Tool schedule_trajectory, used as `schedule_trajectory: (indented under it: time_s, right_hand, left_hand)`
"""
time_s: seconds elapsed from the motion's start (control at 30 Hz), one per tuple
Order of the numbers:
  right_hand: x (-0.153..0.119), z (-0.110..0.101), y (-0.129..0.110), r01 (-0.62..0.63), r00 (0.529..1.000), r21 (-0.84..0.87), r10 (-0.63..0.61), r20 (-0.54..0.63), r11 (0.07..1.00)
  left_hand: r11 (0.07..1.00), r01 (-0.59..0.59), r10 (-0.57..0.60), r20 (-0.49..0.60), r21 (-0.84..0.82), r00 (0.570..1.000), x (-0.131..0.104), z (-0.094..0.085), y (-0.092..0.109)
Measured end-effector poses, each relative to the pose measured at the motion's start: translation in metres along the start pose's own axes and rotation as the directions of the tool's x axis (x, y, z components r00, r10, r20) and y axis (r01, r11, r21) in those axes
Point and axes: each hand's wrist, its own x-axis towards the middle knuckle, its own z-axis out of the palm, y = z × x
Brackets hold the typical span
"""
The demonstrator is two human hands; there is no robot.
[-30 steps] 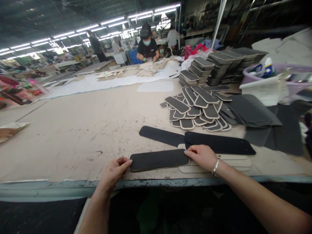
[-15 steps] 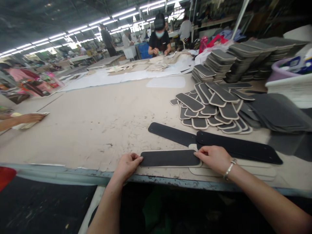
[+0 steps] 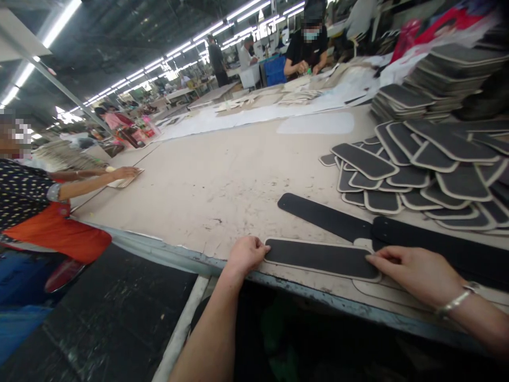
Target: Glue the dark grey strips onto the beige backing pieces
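A long dark panel with a beige border (image 3: 322,259) lies near the table's front edge. My left hand (image 3: 248,254) pinches its left end between thumb and fingers. At the panel's right end, my right hand (image 3: 415,268) is closed in a pinch on the corner; a silver bracelet circles that wrist. Just behind the panel lie a narrow black strip (image 3: 324,215) and a wider black piece (image 3: 441,252), partly hidden by my right hand. Beige pieces (image 3: 377,292) sit under and beside the panel's right end.
A loose pile of bordered panels (image 3: 409,175) is at the right, with taller stacks (image 3: 449,79) behind. A person in an orange apron (image 3: 59,233) handles light pieces at the left. Across the table (image 3: 191,185), another person (image 3: 308,48) works.
The view has turned left and tilted, showing more of the person at the left. Both hands still hold the panel's ends.
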Motion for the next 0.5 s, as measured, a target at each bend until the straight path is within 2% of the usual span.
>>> schedule_trajectory:
  time_s: [0.3,0.5]
  right_hand:
    - [-0.008,-0.008,-0.013,0.001,0.999,0.010,0.000,-0.054,1.000]
    - [-0.009,-0.009,-0.015,-0.016,0.999,0.025,0.017,-0.041,1.000]
  left_hand:
    - [0.993,-0.043,0.043,0.002,0.111,0.999,0.005,0.001,0.002]
    - [0.986,-0.066,0.066,0.003,0.154,0.998,0.004,-0.001,0.004]
